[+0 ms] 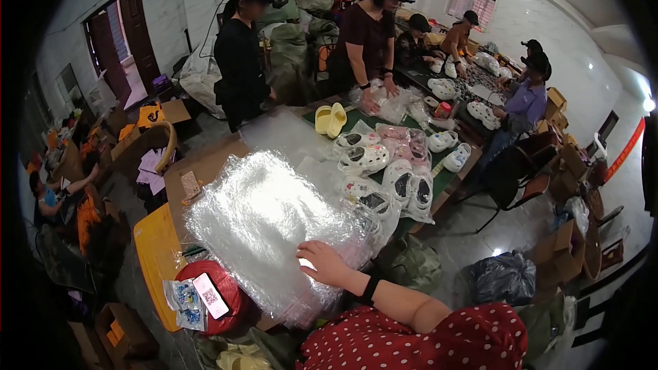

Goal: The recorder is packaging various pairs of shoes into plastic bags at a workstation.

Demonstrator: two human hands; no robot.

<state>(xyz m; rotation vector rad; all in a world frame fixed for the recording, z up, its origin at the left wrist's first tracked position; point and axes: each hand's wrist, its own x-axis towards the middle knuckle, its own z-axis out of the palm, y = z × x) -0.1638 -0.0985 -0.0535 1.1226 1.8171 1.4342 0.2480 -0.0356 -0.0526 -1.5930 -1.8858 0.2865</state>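
My right hand lies palm down on a stack of clear plastic bags, its fingers stretched out over the shiny film. A black band circles that wrist. The stack covers much of the near table and reflects bright light. Just beyond my hand sit bagged white clogs with dark insides, their wrapping touching the stack's right side. My left hand is not in view.
Pink clogs and yellow slides lie farther along the table. At left are a lit phone on a red roll and a yellow stool. Co-workers stand across the table; one handles plastic bags. A black chair stands right.
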